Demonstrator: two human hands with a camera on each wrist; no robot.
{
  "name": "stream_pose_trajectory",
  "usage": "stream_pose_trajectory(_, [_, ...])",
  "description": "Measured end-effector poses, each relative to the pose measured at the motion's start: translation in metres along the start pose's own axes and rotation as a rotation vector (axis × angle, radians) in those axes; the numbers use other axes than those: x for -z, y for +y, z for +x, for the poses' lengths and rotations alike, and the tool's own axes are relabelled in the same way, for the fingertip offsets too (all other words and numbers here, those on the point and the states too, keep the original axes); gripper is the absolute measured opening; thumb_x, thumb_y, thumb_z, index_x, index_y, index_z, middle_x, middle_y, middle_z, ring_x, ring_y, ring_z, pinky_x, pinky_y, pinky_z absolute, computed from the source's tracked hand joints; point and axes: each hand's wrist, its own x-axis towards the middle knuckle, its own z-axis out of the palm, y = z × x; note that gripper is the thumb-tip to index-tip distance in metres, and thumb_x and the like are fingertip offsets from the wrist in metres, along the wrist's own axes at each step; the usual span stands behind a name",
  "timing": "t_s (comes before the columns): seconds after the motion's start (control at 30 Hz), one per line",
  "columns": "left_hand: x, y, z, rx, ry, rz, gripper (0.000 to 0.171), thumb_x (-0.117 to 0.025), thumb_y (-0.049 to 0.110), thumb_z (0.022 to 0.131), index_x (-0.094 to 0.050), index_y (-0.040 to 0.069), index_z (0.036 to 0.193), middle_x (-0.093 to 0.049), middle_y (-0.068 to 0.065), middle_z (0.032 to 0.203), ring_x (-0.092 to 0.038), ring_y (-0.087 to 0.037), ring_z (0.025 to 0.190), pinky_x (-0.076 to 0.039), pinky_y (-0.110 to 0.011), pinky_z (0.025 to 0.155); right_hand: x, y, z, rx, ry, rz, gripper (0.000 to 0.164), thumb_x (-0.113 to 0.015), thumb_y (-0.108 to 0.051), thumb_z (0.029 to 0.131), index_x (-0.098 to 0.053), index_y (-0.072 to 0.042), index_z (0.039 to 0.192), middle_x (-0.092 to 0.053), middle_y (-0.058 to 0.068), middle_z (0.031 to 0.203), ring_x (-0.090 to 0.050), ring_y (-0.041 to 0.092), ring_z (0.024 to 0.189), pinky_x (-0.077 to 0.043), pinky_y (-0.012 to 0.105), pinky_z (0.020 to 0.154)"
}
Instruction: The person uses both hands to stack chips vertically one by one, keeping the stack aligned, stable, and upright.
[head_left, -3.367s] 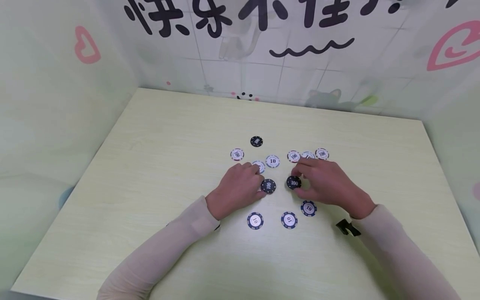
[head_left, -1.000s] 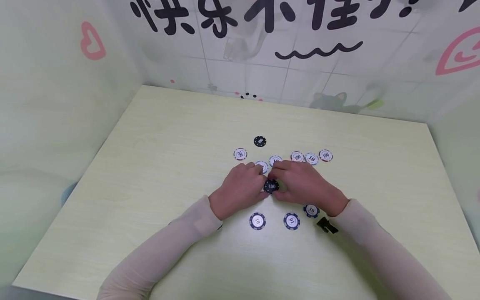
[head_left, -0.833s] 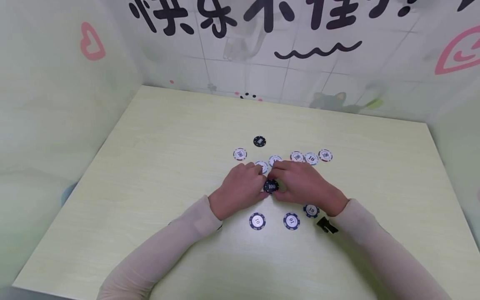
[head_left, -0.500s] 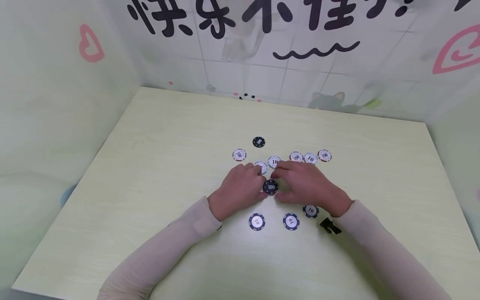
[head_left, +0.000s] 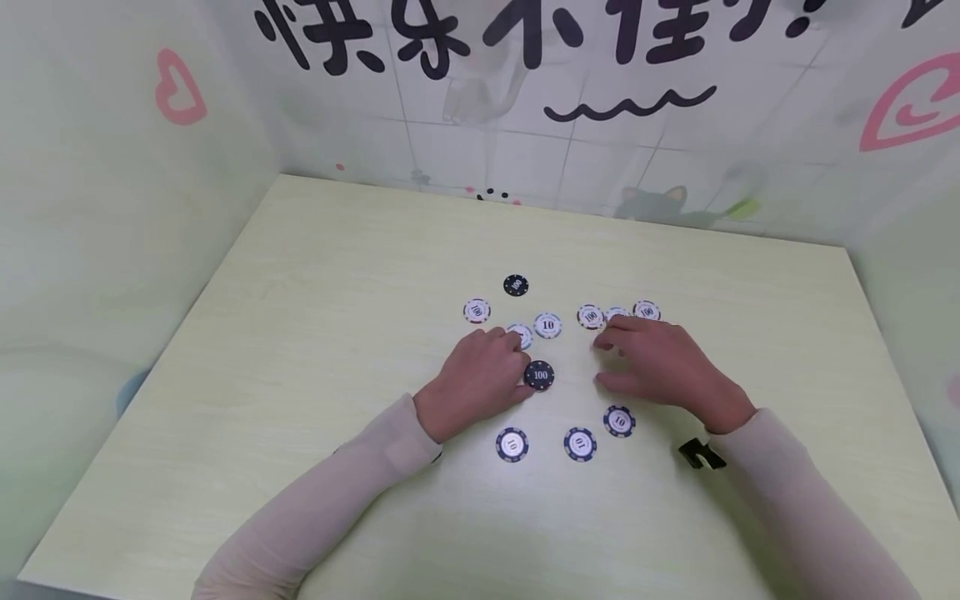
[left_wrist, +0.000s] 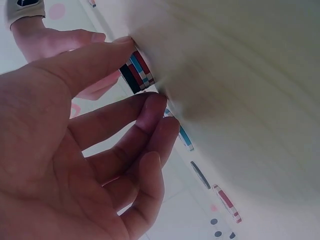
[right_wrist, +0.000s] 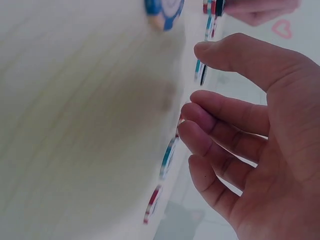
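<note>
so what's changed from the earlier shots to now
The right hand carried a black 100 poker chip leftward onto the chip stack, let it go and drew back right, now empty. The left hand stayed at the stack; the loose 10 and 100 chips lie as before.

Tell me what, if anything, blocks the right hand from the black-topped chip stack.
Nothing visible does: only bare tabletop lies between the right hand and the stack. The left hand holds the stack from the other side.
</note>
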Motion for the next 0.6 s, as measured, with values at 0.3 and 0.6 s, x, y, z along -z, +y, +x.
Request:
stream_pose_trajectory(0.3, [-0.001, 0.0, -0.001, -0.002, 0.002, -0.009, 0.037, -0.087, 0.046, 0.096, -0.086, 0.01, 0.102, -0.073, -0.004, 0.094, -0.059, -0.018, 0.074, -0.051, -0.033, 0.065, 0.007, 0.033, -0.013, -0.107, 0.059, 0.087, 0.032, -0.085, -0.025, 0.092, -0.08, -0.005, 0.116, -0.072, 0.006, 0.111, -0.071, 0.024, 0.092, -0.057, 0.046, 0.071])
stream_pose_trajectory(0.6, [-0.001, 0.001, -0.001, -0.001, 0.012, -0.005, 0.036, -0.087, 0.045, 0.096, -0.086, 0.009, 0.101, -0.073, -0.004, 0.093, -0.06, -0.019, 0.074, -0.051, -0.033, 0.065, 0.011, 0.058, -0.013, -0.17, 0.111, 0.118, 0.039, -0.086, -0.022, 0.093, -0.077, -0.001, 0.125, -0.071, 0.012, 0.12, -0.07, 0.026, 0.093, -0.055, 0.048, 0.069])
